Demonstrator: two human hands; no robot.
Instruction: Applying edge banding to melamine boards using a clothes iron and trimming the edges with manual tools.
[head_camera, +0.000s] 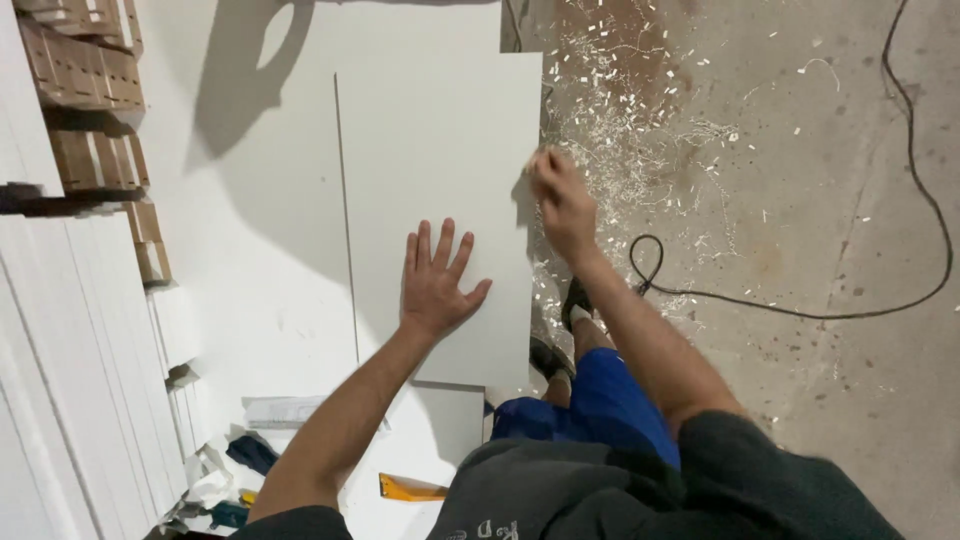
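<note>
Landmark: white panel (440, 150), lying flat on the white bench (250, 250). Left of the panel, stacked white boards (60, 350) line the bench edge. On the panel's near half, the left hand (436, 280) rests flat, fingers spread. At the panel's right edge, the right hand (562, 200) is blurred; whether it grips anything cannot be determined. Right of the panel, shavings (640, 130) and a black cable (800, 305) lie on the floor.

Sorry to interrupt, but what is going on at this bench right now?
A person presses the left hand flat on a white board lying on a white table. The right hand, blurred, is at the board's right edge. Shavings and a black cable lie on the floor.
</note>
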